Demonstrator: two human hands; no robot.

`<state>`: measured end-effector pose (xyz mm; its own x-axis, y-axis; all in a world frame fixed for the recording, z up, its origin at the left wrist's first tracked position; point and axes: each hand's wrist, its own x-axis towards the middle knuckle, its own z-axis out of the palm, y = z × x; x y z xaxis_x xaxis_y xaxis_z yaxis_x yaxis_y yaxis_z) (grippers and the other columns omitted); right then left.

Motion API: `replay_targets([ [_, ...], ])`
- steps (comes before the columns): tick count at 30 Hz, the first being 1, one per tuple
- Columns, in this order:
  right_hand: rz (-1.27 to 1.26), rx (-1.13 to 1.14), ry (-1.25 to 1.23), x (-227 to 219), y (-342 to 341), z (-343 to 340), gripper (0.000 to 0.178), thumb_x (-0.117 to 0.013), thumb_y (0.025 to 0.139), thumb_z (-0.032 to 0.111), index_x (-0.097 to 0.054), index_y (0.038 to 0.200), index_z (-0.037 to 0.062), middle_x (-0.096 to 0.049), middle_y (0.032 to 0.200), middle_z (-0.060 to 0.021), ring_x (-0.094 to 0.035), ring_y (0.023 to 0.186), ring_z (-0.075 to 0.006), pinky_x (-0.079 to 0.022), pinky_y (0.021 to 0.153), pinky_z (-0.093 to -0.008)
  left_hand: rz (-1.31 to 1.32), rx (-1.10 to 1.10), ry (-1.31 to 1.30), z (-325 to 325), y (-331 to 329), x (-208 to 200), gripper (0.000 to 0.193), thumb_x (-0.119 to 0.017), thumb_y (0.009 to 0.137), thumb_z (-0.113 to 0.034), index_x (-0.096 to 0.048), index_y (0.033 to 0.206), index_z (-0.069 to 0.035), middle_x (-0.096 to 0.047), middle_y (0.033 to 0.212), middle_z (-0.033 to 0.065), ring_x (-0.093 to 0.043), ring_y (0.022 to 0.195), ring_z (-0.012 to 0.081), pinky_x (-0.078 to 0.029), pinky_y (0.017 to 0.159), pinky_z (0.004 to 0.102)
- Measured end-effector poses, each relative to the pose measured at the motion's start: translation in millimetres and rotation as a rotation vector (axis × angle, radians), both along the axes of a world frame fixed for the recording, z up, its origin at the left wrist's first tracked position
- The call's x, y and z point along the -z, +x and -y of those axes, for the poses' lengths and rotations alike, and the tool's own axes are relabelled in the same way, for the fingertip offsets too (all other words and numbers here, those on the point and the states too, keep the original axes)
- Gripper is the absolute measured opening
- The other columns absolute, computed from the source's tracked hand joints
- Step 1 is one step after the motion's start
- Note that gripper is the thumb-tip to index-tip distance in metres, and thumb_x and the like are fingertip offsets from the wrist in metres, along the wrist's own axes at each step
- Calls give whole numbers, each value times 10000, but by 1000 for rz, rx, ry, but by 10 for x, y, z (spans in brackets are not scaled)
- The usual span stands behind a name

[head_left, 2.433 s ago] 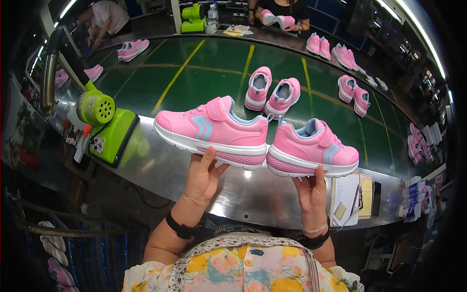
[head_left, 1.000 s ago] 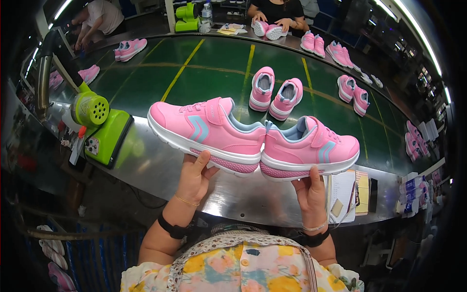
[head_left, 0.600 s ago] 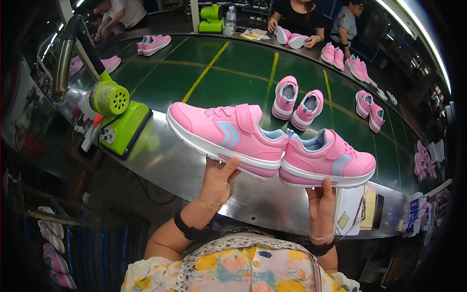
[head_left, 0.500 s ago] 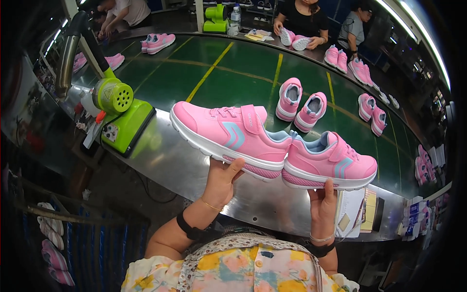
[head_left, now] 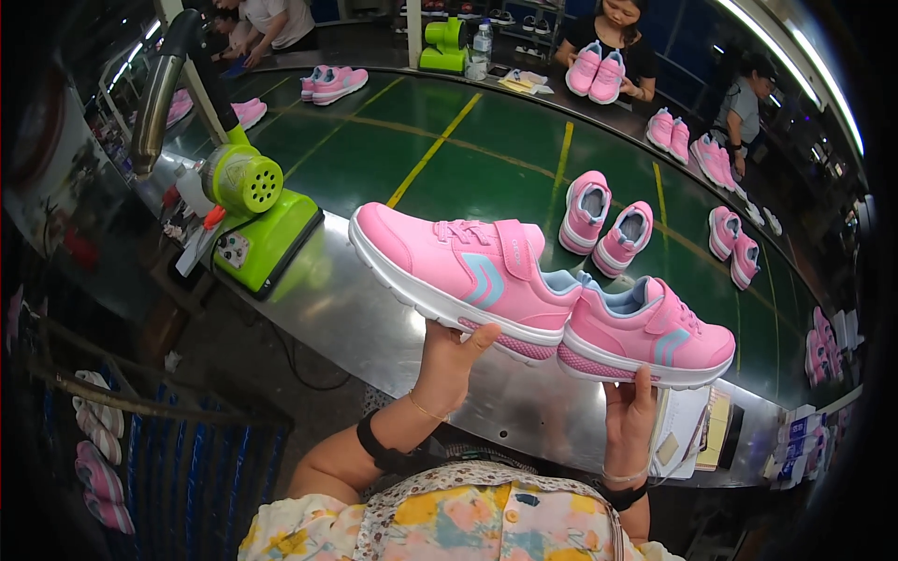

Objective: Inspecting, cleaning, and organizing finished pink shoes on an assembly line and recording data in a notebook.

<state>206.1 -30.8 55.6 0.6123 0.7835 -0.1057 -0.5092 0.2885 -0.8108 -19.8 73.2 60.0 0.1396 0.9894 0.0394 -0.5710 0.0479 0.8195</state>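
Note:
My left hand (head_left: 451, 366) grips a pink sneaker (head_left: 440, 262) from below, thumb along the white sole. This shoe has a light blue side stripe and a pink strap, and its toe points left. In my right hand (head_left: 630, 411) is the matching sneaker (head_left: 645, 329), held under its sole with the toe to the right. The two heels touch each other. Both shoes are held up above the metal table edge, outer sides facing me. The fingers under the soles are mostly hidden.
A green machine with a hot-air pipe (head_left: 267, 238) stands at left. Beyond lies a green belt (head_left: 421, 154) with yellow lines, carrying a pair of pink sneakers (head_left: 622, 238) and other pairs. Papers (head_left: 681, 430) lie at right. Across the belt, a person (head_left: 613, 56) holds pink shoes.
The view has shifted, so the scene sits slightly lower and to the right. My hands keep the same hold on both sneakers. The person across has raised their shoes and turned them upright.

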Motion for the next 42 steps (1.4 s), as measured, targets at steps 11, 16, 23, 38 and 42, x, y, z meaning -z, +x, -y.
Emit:
replay_targets([
  [11,-277,-366,-257,621,132,-62,380,-388,975,261,-489,1214,-16,-604,1114,-116,-604,947,-182,-493,847,-321,444,412,-324,-473,-695,627,428,-477,858,-277,-526,1201,-26,-569,1198,135,-537,1104,273,-410,980,400],
  [16,1317,-51,-757,580,420,303,329,-568,863,203,-547,1148,40,-597,996,-194,-607,899,-266,-492,752,-350,418,420,-422,-421,-450,621,459,-500,829,-342,-553,1155,-23,-596,1153,141,-574,1052,299,-452,931,473],
  [23,1480,106,-1627,350,1034,1058,376,-631,791,331,-584,1010,29,-575,953,-186,-598,869,-331,-499,737,-416,389,621,-431,-453,-331,525,674,-411,835,-586,-450,1282,-83,-564,1180,170,-591,984,400,-432,870,632],
  [38,1072,213,-686,43,901,775,231,-646,794,147,-540,852,-50,-543,826,-149,-555,782,-260,-445,701,-339,107,918,-448,-669,-413,370,604,-450,926,-401,-319,1358,0,-449,1323,176,-468,1199,287,-371,1026,419],
  [42,784,-171,-248,-415,380,325,154,-622,802,12,-548,936,-2,-553,846,-69,-574,735,-127,-460,642,-265,-57,1104,-464,-717,-418,170,579,-456,931,-361,-334,1336,35,-478,1290,193,-517,1154,271,-411,999,401],
])
